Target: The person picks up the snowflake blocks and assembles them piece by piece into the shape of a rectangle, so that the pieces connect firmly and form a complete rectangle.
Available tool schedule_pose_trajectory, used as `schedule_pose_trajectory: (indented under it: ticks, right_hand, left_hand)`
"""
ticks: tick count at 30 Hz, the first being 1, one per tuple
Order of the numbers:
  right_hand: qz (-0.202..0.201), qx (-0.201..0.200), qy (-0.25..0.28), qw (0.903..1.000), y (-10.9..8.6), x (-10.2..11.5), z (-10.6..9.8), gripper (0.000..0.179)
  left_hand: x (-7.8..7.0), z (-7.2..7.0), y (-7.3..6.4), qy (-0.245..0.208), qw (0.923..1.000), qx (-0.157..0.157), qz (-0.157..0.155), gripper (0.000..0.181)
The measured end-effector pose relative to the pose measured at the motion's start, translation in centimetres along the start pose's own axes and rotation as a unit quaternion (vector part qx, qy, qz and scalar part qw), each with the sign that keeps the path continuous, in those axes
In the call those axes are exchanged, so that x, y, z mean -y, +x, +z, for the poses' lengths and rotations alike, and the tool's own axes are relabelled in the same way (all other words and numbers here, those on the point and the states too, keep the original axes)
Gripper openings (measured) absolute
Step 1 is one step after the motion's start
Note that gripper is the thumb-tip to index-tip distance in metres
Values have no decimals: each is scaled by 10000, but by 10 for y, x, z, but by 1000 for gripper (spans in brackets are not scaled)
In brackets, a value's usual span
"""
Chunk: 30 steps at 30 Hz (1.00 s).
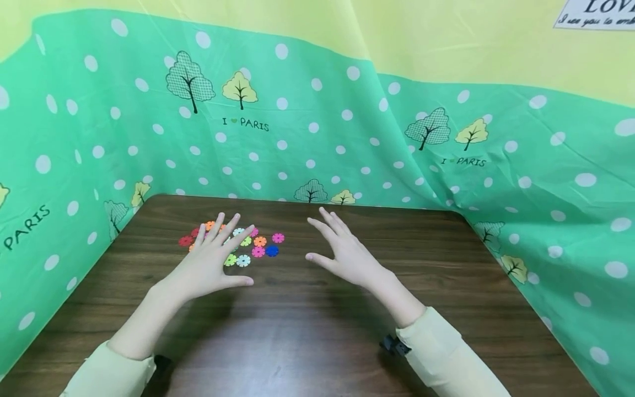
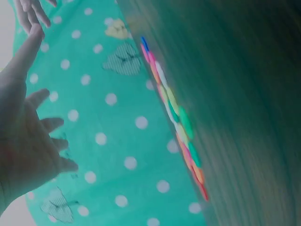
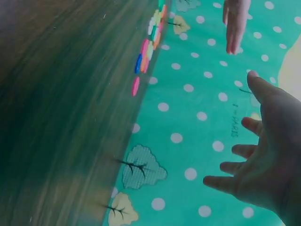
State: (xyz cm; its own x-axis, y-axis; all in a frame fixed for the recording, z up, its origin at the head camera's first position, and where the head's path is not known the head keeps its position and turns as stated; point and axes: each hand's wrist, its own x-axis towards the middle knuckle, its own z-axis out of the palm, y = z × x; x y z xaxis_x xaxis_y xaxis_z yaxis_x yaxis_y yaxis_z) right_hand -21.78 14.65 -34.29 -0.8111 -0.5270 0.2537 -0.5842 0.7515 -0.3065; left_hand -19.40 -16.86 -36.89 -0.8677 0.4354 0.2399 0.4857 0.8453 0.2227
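Observation:
Several small notched plastic discs, in red, orange, pink, yellow-green, light blue and dark blue, lie grouped on the dark wooden table; a pink disc (image 1: 278, 237) and a dark blue disc (image 1: 272, 251) are at the group's right side. My left hand (image 1: 205, 270), fingers spread, hovers above the table and overlaps part of the group in the head view, hiding some discs. To the right of them my right hand (image 1: 352, 256) is raised with its fingers extended, holding nothing. Both wrist views show the hands (image 2: 28, 141) (image 3: 263, 155) apart from the discs.
A wooden table (image 1: 297, 342) reaches back to a green and yellow cloth (image 1: 317, 110) printed with dots and trees, which hangs behind it and along both sides. Dark wrist devices (image 1: 395, 345) show at the sleeves.

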Motion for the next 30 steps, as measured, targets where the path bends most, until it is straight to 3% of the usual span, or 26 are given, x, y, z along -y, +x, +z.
schedule_pose_trajectory:
  ticks: [8,14,20,25,30]
  right_hand:
    - [-299,477,711,9959,33,8,23,72]
    - [-661,636,927,9915,52,10,44,71]
    - [-596,812,1182,9879,65,6,65,66]
    - [-472,980,1553,9819,74,2,80,57]
    - [-219,1098,1576,9811,83,-1,91,54]
  left_hand:
    - [36,1,4,-458,9988,149,97,108]
    - [62,10,7,-442,9981,435,0,110]
    - [82,16,8,-443,9961,756,98,104]
    - [94,21,10,-382,9941,1016,20,90]
    - [110,28,11,-496,9918,1178,-70,58]
